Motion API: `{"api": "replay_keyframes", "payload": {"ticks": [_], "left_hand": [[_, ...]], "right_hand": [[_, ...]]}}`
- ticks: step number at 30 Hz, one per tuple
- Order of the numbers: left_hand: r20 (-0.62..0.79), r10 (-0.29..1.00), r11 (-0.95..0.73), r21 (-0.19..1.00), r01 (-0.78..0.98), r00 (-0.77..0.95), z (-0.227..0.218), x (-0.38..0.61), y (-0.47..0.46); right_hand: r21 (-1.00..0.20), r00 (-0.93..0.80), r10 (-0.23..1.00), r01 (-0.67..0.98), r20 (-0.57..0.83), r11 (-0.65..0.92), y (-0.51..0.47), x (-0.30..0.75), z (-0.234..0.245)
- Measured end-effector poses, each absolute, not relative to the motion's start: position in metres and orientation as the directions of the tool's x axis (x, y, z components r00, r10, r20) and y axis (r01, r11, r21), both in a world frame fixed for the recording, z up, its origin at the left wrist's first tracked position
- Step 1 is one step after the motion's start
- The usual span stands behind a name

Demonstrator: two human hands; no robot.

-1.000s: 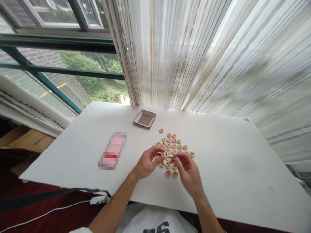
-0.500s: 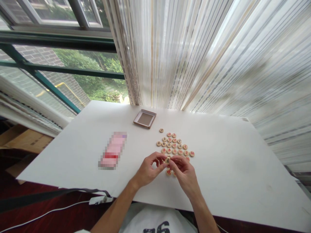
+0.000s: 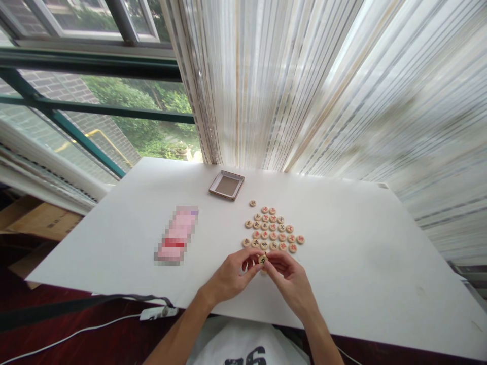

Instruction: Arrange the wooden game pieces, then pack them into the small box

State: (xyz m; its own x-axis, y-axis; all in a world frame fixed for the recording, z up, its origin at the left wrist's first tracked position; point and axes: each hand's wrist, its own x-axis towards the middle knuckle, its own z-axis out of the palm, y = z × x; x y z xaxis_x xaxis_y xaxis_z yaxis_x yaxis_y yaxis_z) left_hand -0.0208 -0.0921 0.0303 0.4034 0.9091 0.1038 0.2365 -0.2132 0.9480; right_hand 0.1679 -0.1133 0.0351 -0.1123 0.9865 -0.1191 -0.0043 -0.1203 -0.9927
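Observation:
Several round wooden game pieces (image 3: 273, 228) with red or black characters lie in a loose cluster on the white table (image 3: 342, 253). My left hand (image 3: 231, 276) and my right hand (image 3: 291, 284) meet just in front of the cluster, fingertips pinched together on one black-marked piece (image 3: 262, 259) held a little above the table. A few more pieces lie partly hidden under my fingers.
A small brown square tray (image 3: 227, 185) sits beyond the pieces near the curtain. A pink blurred packet (image 3: 176, 234) lies to the left. A window and striped curtains stand behind the table; a white cable (image 3: 76, 332) runs below its front edge.
Both hands have drawn back toward me from the cluster, coming together on one black-marked piece. More pieces of the front rows now show.

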Motion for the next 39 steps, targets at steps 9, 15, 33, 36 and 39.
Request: {"api": "replay_keyframes", "payload": {"ticks": [9,15,33,36,39], "left_hand": [[0.293,0.842,-0.514,0.690,0.510,0.452,0.040,-0.023,-0.082],[0.279,0.845,-0.532,0.349,0.771,0.456,0.022,-0.026,-0.062],[0.292,0.869,-0.486,0.350,0.801,0.400,0.026,-0.028,-0.046],[0.312,0.846,-0.522,0.322,0.790,0.432,0.031,-0.022,-0.029],[0.295,0.826,-0.557,0.291,0.778,0.481,0.030,-0.016,-0.015]], "right_hand": [[-0.990,-0.031,0.989,0.000,-0.141,-0.142,-0.112,0.172,0.034],[-0.982,-0.012,0.982,-0.028,-0.189,-0.189,-0.109,0.181,0.033],[-0.983,-0.001,0.984,0.046,-0.179,-0.179,-0.112,0.187,0.028],[-0.984,-0.002,0.985,0.046,-0.172,-0.172,-0.113,0.189,0.026],[-0.987,-0.019,0.987,0.008,-0.159,-0.159,-0.115,0.190,0.024]]}}
